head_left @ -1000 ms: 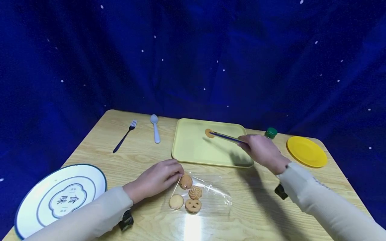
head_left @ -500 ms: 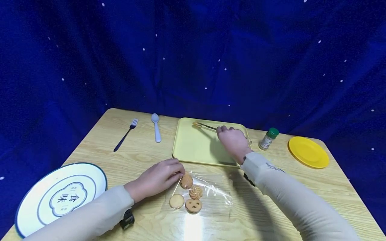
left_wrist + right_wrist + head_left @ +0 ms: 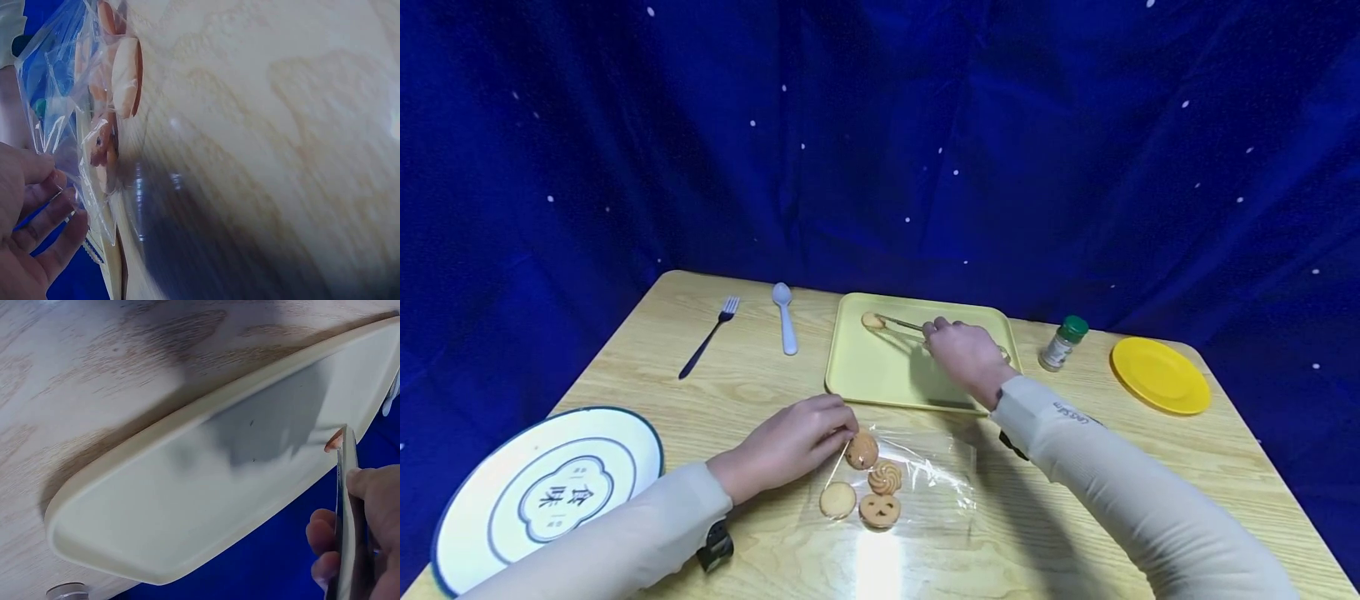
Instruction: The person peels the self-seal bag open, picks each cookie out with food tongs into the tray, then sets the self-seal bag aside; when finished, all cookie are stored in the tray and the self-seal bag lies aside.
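On the table [image 3: 752, 367], the yellow tray [image 3: 868, 367] along the far edge; nearer, the left hand [image 3: 790, 446] pinches the clear bag [image 3: 932, 479]. The right hand [image 3: 966, 354], gripping tongs [image 3: 347, 456], has just swept their biscuit [image 3: 872, 320] to the tray's far left corner: that one's well away from the bag! Big plate [image 3: 471, 508] seems to read 食味; jar [image 3: 1063, 343] label, unreadable.

- Left hand [image 3: 793, 442]: thumb [image 3: 32, 165] and fingers [image 3: 45, 219] pinching.
- Right hand [image 3: 967, 354]: farther forward, fingers [image 3: 322, 536] curled in a grip.
- Left arm [image 3: 625, 533], right arm [image 3: 1127, 483]: both stretched forward.
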### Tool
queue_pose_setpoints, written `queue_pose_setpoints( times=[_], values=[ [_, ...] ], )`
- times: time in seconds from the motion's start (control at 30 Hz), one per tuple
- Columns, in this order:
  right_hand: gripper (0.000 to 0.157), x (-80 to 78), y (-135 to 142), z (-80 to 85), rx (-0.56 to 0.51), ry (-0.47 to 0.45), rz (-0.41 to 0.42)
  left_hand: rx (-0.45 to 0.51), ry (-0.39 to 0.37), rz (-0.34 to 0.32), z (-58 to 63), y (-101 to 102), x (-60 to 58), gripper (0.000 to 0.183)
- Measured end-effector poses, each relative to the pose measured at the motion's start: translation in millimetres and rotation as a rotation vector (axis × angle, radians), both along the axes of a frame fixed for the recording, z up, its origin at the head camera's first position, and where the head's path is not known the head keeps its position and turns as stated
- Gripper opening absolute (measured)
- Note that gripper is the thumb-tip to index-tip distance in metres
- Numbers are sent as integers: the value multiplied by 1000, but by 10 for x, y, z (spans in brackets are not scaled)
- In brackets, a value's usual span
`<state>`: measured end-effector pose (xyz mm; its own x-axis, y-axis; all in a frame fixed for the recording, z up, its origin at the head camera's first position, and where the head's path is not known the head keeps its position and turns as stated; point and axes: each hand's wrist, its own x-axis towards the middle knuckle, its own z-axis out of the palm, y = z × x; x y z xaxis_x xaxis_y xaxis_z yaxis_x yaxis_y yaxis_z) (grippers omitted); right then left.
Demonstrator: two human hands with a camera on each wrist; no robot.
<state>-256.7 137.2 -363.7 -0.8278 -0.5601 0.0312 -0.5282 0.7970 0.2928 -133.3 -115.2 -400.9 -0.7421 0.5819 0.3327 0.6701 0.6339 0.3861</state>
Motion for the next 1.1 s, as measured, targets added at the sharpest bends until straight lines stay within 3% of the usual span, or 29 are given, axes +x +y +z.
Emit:
queue_pose_setpoints(
  times=[0.1, 0.27, 0.4, 0.5, 0.63, 0.8, 0.97, 1.1],
  values=[
    [15, -8, 2, -2, -36, -37, -10, -1, 0, -1, -12, -4, 3, 7],
    [25, -18, 77, 35, -101, -56, -24, 3, 7, -7, -21, -2, -8, 7],
    [24, 0, 272, 152, -208, -39, 10, 0, 9, -13, -5, 4, -22, 7],
    [24, 70, 484, 294, -323, -96, 39, -1, 5, -15, 17, 6, -31, 7],
    [28, 284, 835, 460, -454, -244, 55, -2, -7, -13, 34, 8, -34, 8],
    [28, 657, 1301, 589, -502, -308, 85, -1, -13, -8, 29, 12, -29, 8],
    [16, 993, 1677, 639, -571, -366, 137, 4, -9, -9, 5, 12, -35, 7],
    [17, 1185, 1887, 603, -628, -481, 202, 3, -7, -12, -11, 18, -49, 8]
  ],
)
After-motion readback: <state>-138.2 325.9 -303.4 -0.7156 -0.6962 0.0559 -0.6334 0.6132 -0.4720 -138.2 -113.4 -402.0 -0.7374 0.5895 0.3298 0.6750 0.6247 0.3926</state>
